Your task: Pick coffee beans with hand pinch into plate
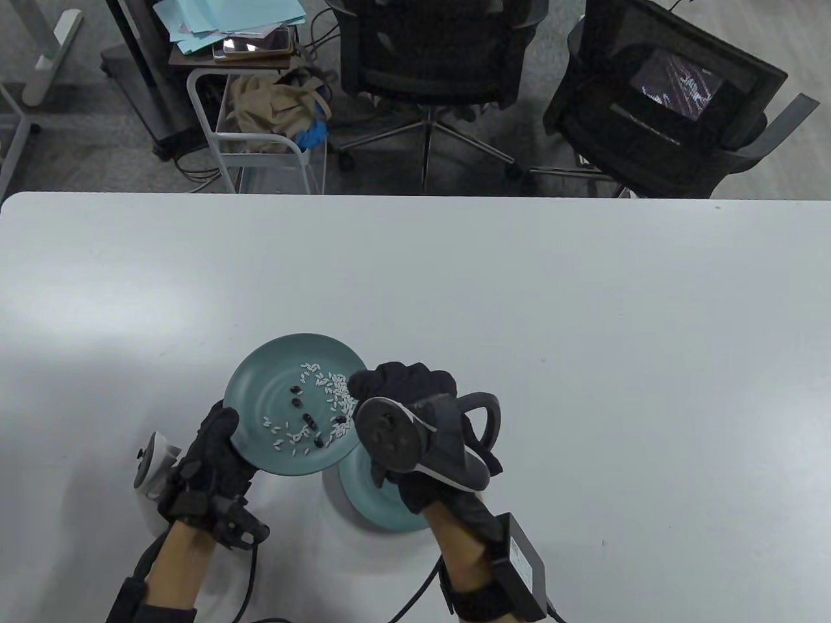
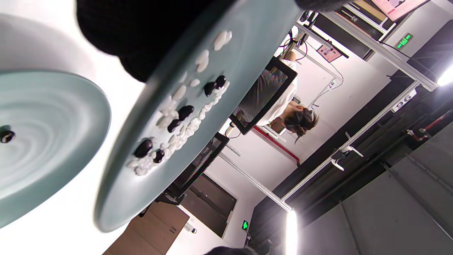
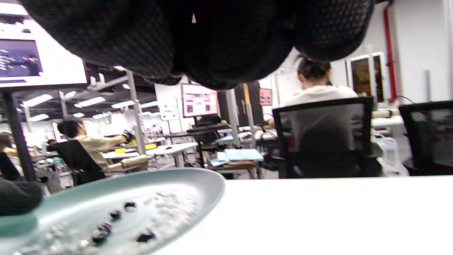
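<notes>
My left hand point(image 1: 224, 425) grips the near-left rim of a teal plate point(image 1: 272, 383) and holds it lifted and tilted. Several dark coffee beans point(image 1: 308, 420) lie on it among white rice grains point(image 1: 324, 379); the left wrist view shows the plate point(image 2: 254, 35) and beans point(image 2: 184, 112) too. My right hand point(image 1: 367, 386) hovers at the plate's right rim, fingers point(image 3: 212, 53) bunched; I see nothing between them. A second teal plate point(image 1: 376, 503) rests on the table below it, partly hidden. In the left wrist view this plate point(image 2: 46, 141) carries one bean point(image 2: 7, 136).
The white table point(image 1: 584, 324) stretches far and right of the plates. The left hand's white tracker point(image 1: 152, 461) sits beside the left wrist. Two black office chairs point(image 1: 428, 58) and a cart stand beyond the far edge.
</notes>
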A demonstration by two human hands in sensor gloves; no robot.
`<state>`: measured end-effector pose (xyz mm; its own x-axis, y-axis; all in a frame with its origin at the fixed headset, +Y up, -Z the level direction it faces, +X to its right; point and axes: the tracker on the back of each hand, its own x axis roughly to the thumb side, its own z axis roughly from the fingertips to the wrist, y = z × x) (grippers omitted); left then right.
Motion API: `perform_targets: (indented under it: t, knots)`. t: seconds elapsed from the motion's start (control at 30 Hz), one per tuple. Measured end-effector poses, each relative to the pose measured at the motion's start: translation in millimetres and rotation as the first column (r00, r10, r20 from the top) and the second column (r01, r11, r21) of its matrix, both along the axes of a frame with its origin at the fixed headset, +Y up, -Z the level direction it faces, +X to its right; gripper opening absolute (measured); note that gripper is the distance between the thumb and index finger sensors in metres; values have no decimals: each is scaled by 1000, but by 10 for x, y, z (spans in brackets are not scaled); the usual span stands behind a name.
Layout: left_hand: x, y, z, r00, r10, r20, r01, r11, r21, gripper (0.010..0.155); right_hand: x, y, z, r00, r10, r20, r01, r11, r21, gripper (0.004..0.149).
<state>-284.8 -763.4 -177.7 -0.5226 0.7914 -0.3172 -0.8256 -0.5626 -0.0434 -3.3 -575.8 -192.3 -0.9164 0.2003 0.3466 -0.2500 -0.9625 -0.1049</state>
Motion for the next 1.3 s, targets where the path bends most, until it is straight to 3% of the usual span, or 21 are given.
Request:
perform_targets:
  t: [0.1, 0.3, 0.43, 0.83, 1.1, 1.3]
  knots:
    - [-16, -7, 0, 1000, -2, -6, 2, 1000, -6, 61, 117, -190, -72, 999, 20, 32, -19, 999, -31, 37]
    - [-29, 0, 11, 1000, 1, -18, -1, 1000, -3, 61, 285, -629, -238, 994, 52, 93, -33, 979, -203, 37]
    - [-38, -4, 15, 1000, 1, -22, -1, 1000, -7, 61, 319, -828, -308, 994, -47, 97, 77, 939, -335, 37]
    - [-39, -5, 18, 1000, 4, -24, -4, 1000, -13, 61, 343, -1053, -377, 992, 63, 108, -11, 905, -425, 36]
    - [-42, -22, 12, 1000, 3, -19, -3, 1000, -14, 61, 341, -1218, -413, 987, 134, 94, -65, 847, -528, 37]
    - [-41, -29, 12, 1000, 0, -19, 0, 1000, -17, 61, 347, -1229, -421, 988, 116, 106, -47, 860, -508, 35]
